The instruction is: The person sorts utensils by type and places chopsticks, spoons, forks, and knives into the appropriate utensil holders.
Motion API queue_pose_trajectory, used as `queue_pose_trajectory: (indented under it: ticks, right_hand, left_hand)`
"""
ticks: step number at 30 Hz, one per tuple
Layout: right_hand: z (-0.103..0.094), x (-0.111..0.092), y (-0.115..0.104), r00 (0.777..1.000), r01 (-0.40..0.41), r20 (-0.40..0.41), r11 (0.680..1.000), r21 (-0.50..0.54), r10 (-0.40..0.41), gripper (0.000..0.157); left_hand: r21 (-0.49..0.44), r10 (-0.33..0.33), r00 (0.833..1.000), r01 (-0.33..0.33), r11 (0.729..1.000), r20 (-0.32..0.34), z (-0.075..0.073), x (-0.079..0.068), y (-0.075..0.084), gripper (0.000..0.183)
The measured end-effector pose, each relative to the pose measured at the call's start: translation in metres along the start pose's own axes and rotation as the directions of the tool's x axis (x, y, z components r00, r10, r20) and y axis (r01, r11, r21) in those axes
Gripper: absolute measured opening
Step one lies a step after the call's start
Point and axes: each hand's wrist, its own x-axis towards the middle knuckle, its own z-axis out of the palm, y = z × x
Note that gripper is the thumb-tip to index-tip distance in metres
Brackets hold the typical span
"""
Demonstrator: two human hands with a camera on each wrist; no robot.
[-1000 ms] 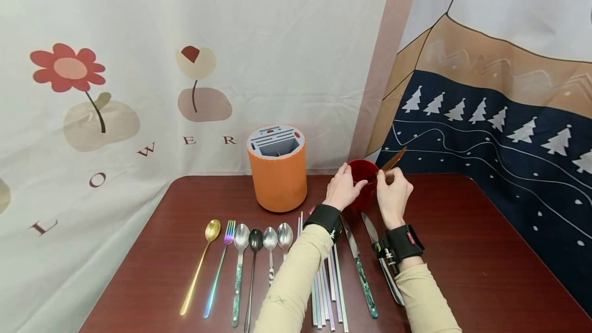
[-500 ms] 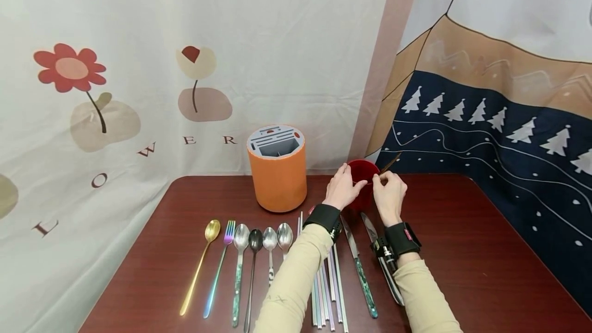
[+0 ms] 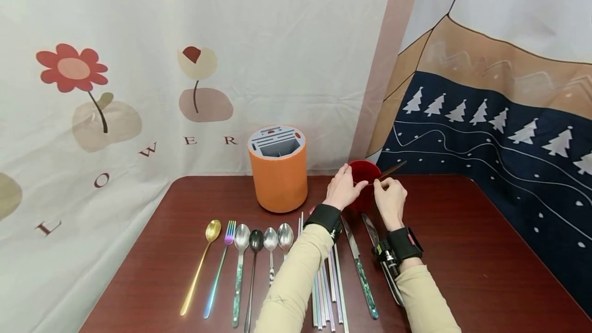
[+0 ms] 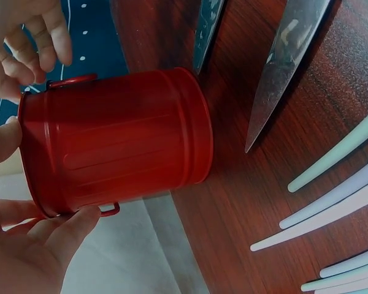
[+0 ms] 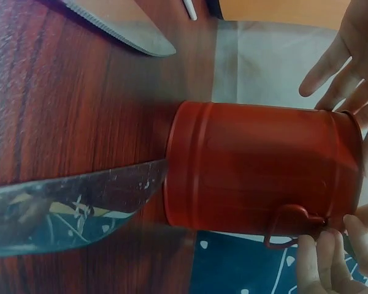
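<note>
A red metal bucket with small side handles stands upright at the table's back. My left hand holds its rim from the left, fingers along the outer wall and thumb at the near rim; the left wrist view shows this hand below the bucket. My right hand pinches what looks like a gold knife, slanting up to the right at the bucket's right rim. Its other end is hidden by fingers and bucket. In the right wrist view the right fingertips are beside the bucket's handle.
An orange cylindrical holder with a slotted top stands left of the bucket. Before it lie a gold spoon, an iridescent fork, several more spoons, pale chopsticks, a green-handled knife and a silver knife.
The gold knife has tilted lower, its tip dropping toward the table level. My right hand has shifted slightly left and down; my left hand stays on the bucket.
</note>
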Motion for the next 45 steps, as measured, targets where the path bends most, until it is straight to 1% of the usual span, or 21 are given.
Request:
queue_pose_trajectory:
  ticks: [3,6,9,12,14,15,17,18,22,25,27,28,30,32,36,39,45]
  right_hand:
    - [-0.005,-0.003,0.001,0.999,0.016,0.037,1.0,-0.011,-0.016,0.031]
    - [-0.01,-0.007,0.003,0.997,0.039,0.075,0.998,-0.045,-0.036,0.03]
    - [-0.016,-0.011,0.007,0.99,0.062,0.132,0.993,-0.096,-0.049,0.027]
    - [-0.021,-0.015,0.012,0.978,0.076,0.205,0.985,-0.154,-0.043,0.026]
    - [-0.024,-0.018,0.015,0.963,0.069,0.269,0.976,-0.204,-0.012,0.026]
    - [-0.026,-0.019,0.017,0.953,0.067,0.302,0.97,-0.235,0.007,0.027]
    - [-0.029,-0.022,0.02,0.924,0.065,0.379,0.952,-0.299,0.056,0.028]
    - [-0.031,-0.023,0.021,0.905,0.07,0.417,0.941,-0.332,0.08,0.029]
    - [-0.038,-0.031,0.02,0.817,0.088,0.546,0.897,-0.434,0.184,0.027]
    - [-0.041,-0.039,0.016,0.763,0.081,0.592,0.87,-0.486,0.259,0.029]
    - [-0.043,-0.045,0.013,0.738,0.071,0.604,0.856,-0.512,0.301,0.028]
    - [-0.043,-0.047,0.011,0.729,0.067,0.607,0.85,-0.523,0.316,0.029]
    - [-0.043,-0.052,0.009,0.719,0.071,0.614,0.844,-0.531,0.326,0.029]
    - [-0.042,-0.055,0.008,0.716,0.083,0.618,0.839,-0.537,0.325,0.031]
    - [-0.038,-0.057,0.007,0.724,0.105,0.615,0.832,-0.545,0.312,0.029]
    - [-0.037,-0.058,0.008,0.727,0.104,0.609,0.825,-0.556,0.318,0.026]
    - [-0.035,-0.057,0.008,0.712,0.093,0.613,0.819,-0.566,0.343,0.024]
  left_hand:
    - [-0.017,-0.008,1.0,0.008,1.0,0.004,-0.001,0.001,0.0,0.065]
    - [-0.007,-0.002,1.0,0.002,1.0,-0.008,-0.002,0.0,0.001,0.065]
    - [-0.014,-0.008,1.0,0.008,1.0,0.001,-0.004,-0.001,0.002,0.065]
    - [-0.025,-0.018,1.0,0.018,1.0,0.008,-0.005,-0.001,0.003,0.066]
    - [-0.017,-0.016,1.0,0.016,1.0,0.006,-0.004,0.0,0.002,0.066]
    - [-0.011,-0.016,1.0,0.016,1.0,0.004,-0.004,0.0,0.002,0.066]
    - [0.002,-0.011,1.0,0.011,1.0,0.001,-0.003,0.001,0.002,0.066]
    - [0.004,-0.009,1.0,0.009,1.0,-0.001,-0.002,0.001,0.002,0.066]
    - [0.005,-0.004,1.0,0.004,1.0,-0.004,-0.003,0.0,0.002,0.065]
    - [0.008,-0.006,1.0,0.006,1.0,-0.004,-0.004,-0.001,0.002,0.065]
    - [0.011,-0.007,1.0,0.007,1.0,-0.002,-0.004,-0.001,0.003,0.066]
    - [0.012,-0.007,1.0,0.007,1.0,-0.002,-0.004,-0.001,0.003,0.066]
    - [0.011,-0.008,1.0,0.009,1.0,-0.001,-0.004,-0.002,0.003,0.066]
    - [0.007,-0.009,1.0,0.009,1.0,0.001,-0.004,-0.002,0.003,0.066]
    - [0.005,-0.013,1.0,0.013,1.0,0.004,-0.003,-0.001,0.004,0.066]
    - [0.002,-0.017,1.0,0.017,1.0,0.006,-0.002,0.0,0.004,0.066]
    - [0.001,-0.012,1.0,0.012,1.0,0.005,-0.001,0.0,0.003,0.067]
